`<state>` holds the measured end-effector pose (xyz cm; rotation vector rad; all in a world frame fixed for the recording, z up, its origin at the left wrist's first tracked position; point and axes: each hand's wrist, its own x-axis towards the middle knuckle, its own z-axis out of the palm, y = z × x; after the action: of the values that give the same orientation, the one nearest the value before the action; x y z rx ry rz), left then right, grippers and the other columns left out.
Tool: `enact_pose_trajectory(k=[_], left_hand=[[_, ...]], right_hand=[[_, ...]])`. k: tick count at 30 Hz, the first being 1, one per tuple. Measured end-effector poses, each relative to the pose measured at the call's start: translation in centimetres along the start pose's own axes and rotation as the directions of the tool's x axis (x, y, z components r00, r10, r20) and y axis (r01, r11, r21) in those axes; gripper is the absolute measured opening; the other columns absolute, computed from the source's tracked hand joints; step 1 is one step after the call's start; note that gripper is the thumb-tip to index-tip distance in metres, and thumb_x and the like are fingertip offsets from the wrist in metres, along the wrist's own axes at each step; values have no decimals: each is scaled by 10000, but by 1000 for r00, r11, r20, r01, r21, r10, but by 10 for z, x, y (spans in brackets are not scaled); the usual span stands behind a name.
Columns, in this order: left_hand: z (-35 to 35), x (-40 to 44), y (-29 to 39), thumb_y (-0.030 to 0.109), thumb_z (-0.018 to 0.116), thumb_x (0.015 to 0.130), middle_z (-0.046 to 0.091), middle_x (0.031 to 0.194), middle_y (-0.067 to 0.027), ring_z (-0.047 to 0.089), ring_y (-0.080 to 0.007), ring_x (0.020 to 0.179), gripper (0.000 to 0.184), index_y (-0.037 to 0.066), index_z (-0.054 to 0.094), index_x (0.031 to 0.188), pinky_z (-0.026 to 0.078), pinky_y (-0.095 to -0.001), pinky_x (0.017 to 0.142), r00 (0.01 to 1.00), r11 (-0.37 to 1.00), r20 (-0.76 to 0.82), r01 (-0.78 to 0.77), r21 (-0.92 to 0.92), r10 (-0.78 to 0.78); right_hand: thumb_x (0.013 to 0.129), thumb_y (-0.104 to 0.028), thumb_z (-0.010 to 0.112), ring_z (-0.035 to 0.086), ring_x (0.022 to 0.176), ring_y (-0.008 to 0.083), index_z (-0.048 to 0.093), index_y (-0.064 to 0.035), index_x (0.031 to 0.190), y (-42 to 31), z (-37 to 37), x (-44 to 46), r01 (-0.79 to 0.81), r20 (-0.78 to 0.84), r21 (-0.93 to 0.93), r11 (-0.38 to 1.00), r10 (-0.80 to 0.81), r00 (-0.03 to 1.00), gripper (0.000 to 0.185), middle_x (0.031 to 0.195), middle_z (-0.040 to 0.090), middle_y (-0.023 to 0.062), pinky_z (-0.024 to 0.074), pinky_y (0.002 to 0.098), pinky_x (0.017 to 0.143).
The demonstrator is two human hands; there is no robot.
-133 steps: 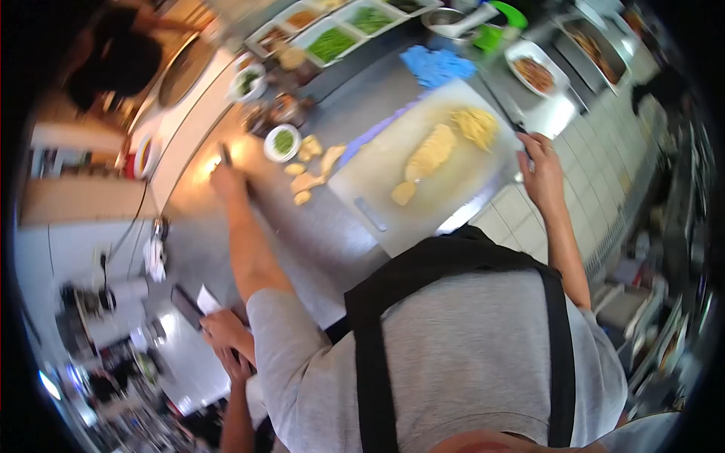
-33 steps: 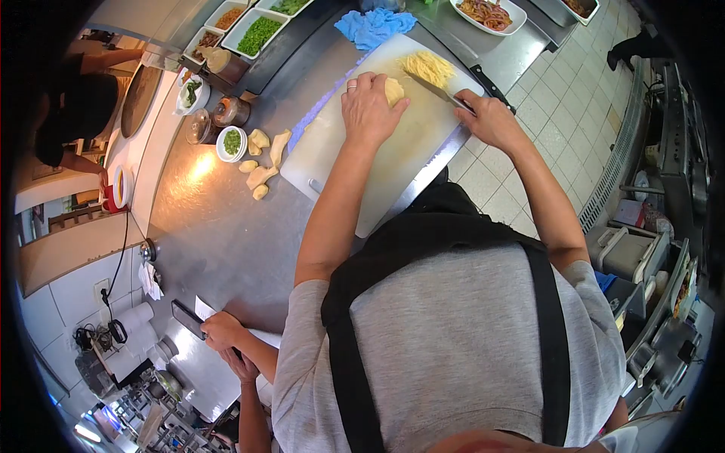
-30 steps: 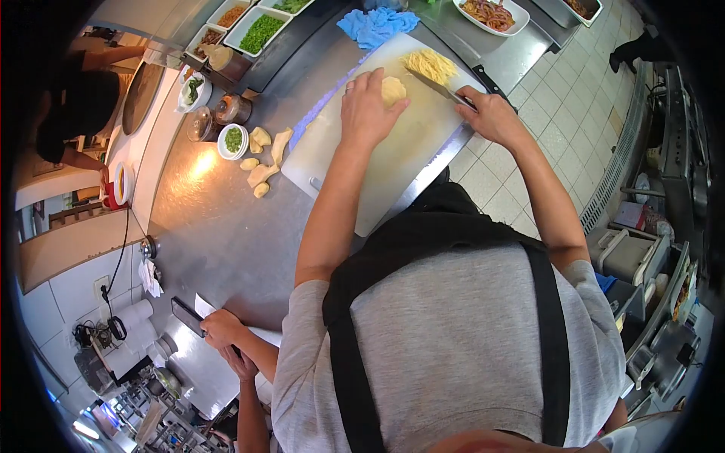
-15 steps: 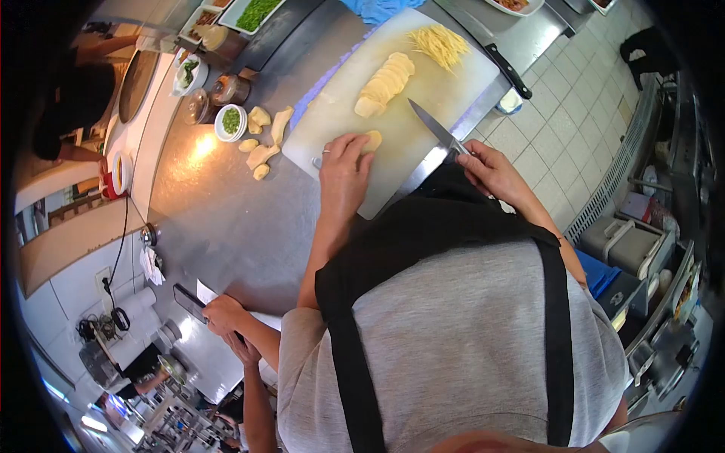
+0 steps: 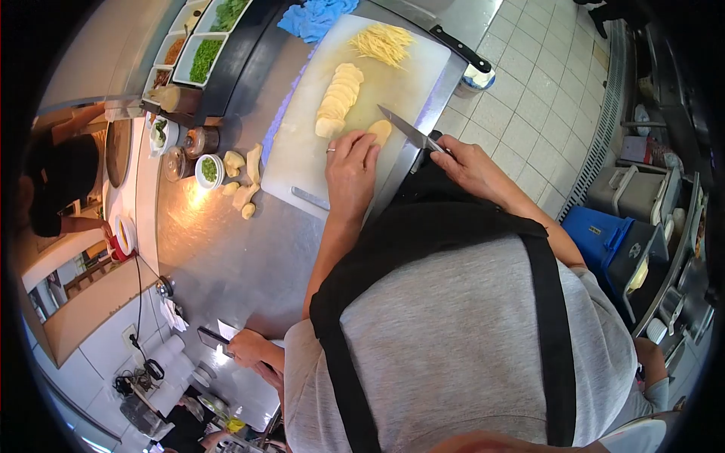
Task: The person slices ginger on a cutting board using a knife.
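My left hand, a ring on one finger, presses its fingertips on a peeled piece of ginger lying on the white cutting board. My right hand is wrapped round the handle of a kitchen knife. Its blade points up and left, with the edge close to the ginger piece; whether they touch I cannot tell. Beyond my left hand lies a row of overlapping ginger slices. A heap of thin ginger shreds sits at the board's far end.
A second knife rests at the board's far right corner, near a small tub. Left of the board are peeled ginger knobs, a cup of chopped greens and jars. Another person's hand holds a phone.
The view has shifted, so the board appears further left. Against the board, my left hand and the ginger piece have moved right, and the knife blade is now nearer the piece.
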<state>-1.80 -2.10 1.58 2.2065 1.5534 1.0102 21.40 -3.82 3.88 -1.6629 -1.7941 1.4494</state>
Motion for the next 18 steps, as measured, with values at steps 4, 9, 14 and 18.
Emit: enact_pose_trajectory(k=[4, 9, 14, 18], left_hand=[[2, -3, -1, 73, 723, 794, 657, 1003, -98, 594, -301, 911, 168, 32, 710, 956, 474, -398, 833, 1000, 1000, -9, 0, 20, 0], [3, -3, -1, 68, 717, 797, 657, 998, -92, 592, -296, 918, 161, 37, 712, 955, 474, -394, 828, 1000, 1000, -23, 1, 20, -1], [3, -4, -2, 67, 715, 799, 655, 997, -93, 592, -297, 922, 159, 37, 712, 955, 474, -397, 831, 1000, 1000, -25, 1, 13, 0], [4, -4, -2, 65, 717, 797, 652, 997, -93, 595, -300, 916, 160, 36, 712, 954, 473, -399, 831, 1000, 1000, -27, 4, 9, -4]], right_hand=[[994, -337, 503, 614, 797, 432, 544, -10, 1011, 2, 1, 3, 4, 2, 25, 1000, -4, 1000, 331, 805, 618, 246, 470, 464, 699], [994, -331, 503, 614, 790, 427, 541, -6, 999, 3, 2, 5, 21, 9, 46, 999, -22, 1000, 327, 799, 615, 245, 468, 461, 697], [992, -323, 509, 611, 777, 420, 545, -4, 999, 1, 1, 5, 4, 24, 51, 999, -5, 1000, 322, 787, 612, 241, 469, 451, 694], [990, -320, 513, 614, 759, 402, 554, -1, 1005, -2, 0, 5, -21, 15, 75, 997, 20, 1000, 322, 773, 610, 234, 471, 442, 688]])
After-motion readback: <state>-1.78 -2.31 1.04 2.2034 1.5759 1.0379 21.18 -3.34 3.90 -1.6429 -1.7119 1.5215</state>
